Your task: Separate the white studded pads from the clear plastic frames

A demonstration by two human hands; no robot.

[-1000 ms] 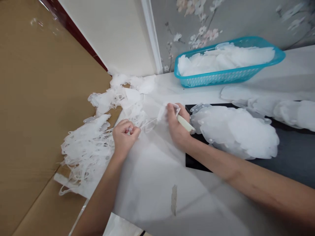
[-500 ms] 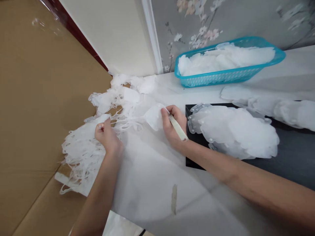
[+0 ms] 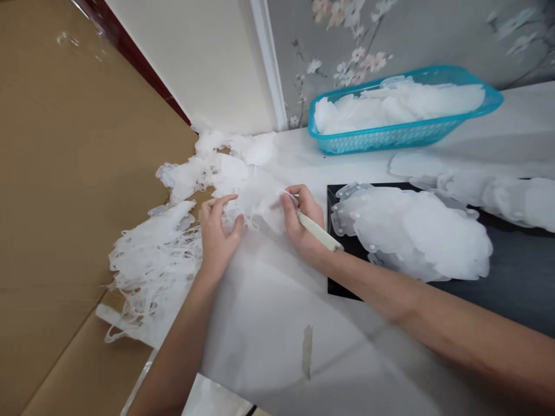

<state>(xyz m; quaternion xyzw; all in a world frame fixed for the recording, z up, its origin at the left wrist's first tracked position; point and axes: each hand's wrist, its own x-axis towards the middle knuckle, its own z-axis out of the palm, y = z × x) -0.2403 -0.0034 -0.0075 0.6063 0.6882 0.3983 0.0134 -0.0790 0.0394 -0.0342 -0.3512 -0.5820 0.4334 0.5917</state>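
Note:
My right hand (image 3: 303,222) is closed round a pale-handled tool (image 3: 318,231), whose tip is hidden by the fingers. Its thumb and fingertips also meet the edge of a thin white translucent piece (image 3: 264,202). On the left side of that piece, my left hand (image 3: 220,231) has its thumb and fingers apart, close to the white material; nothing shows gripped in it. Left of my left hand lies a tangled heap of stringy white scraps (image 3: 147,271). More white pieces (image 3: 229,167) are piled beyond the hands.
A blue basket (image 3: 390,136) of white pieces stands against the floral wall. On the right, a mound of white pieces (image 3: 416,231) rests on a black board (image 3: 520,277), with another row behind it. Brown cardboard (image 3: 65,173) lies at the left.
My left hand has moved right from the stringy scraps, and its fingers have opened. The strands stretched between the hands are gone from there. My right hand has barely moved, its tool tilted slightly.

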